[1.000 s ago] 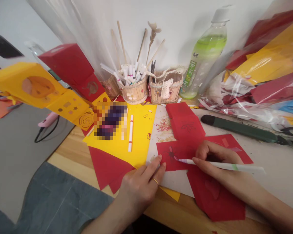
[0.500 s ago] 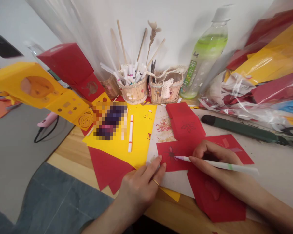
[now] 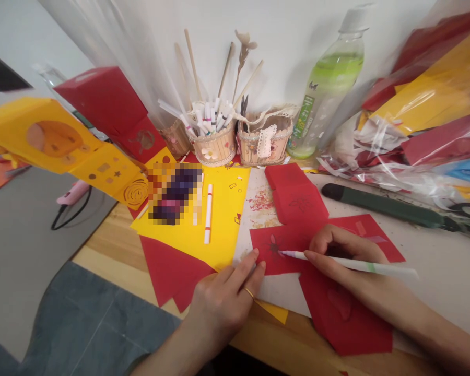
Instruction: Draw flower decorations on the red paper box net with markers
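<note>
My right hand (image 3: 348,256) grips a marker (image 3: 376,267) with a white barrel, a green band and a pale purple tip. Its tip touches a red paper piece (image 3: 266,263), beside a dark insect-like drawing (image 3: 274,246) with a pink part. At the left edge of that paper lie the stretched fingers of my left hand (image 3: 231,292), which wears a ring and holds nothing. Just above sits a folded red paper piece (image 3: 295,193) with another dark line drawing. More red paper (image 3: 348,318) lies under my right forearm.
A capped marker (image 3: 208,214) rests on a yellow sheet (image 3: 223,250), next to a blurred-out patch. Behind stand a marker basket (image 3: 213,151), a second basket (image 3: 264,143) and a green drink bottle (image 3: 325,99). A dark green tool (image 3: 384,206) and plastic-wrapped paper (image 3: 426,104) are at right.
The view has shifted very slightly. Both hands stay in place, with the marker tip on the same spot of the red paper.
</note>
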A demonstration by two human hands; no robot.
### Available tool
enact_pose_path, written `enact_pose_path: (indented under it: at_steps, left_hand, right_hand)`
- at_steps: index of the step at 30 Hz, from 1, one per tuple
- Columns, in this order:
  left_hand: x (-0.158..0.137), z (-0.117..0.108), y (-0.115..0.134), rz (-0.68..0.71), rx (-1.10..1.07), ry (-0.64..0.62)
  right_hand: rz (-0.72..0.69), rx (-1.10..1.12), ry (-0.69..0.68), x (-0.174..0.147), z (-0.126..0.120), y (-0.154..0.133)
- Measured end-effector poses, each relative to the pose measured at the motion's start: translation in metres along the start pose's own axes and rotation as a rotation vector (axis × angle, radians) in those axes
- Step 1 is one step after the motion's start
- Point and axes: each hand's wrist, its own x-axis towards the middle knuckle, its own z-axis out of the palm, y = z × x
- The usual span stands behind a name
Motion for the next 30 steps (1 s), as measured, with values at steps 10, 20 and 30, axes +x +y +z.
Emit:
enact_pose_path:
  at_steps: [10,20,30]
  left_hand:
    - [0.0003,-0.0002,-0.0001,0.006,0.007,-0.010]
    - [0.0005,0.0002,0.0005,-0.005,0.004,-0.011]
    - [0.0015,-0.0001,0.0000,-0.007,-0.009,-0.015]
  right_hand:
    - [0.004,0.006,-0.015,-0.0003,0.0012,0.0005]
    - [-0.007,0.005,-0.015,0.0002,-0.0002,0.0006]
    - [-0.016,-0.001,-0.025,-0.0004,0.0016,0.0033]
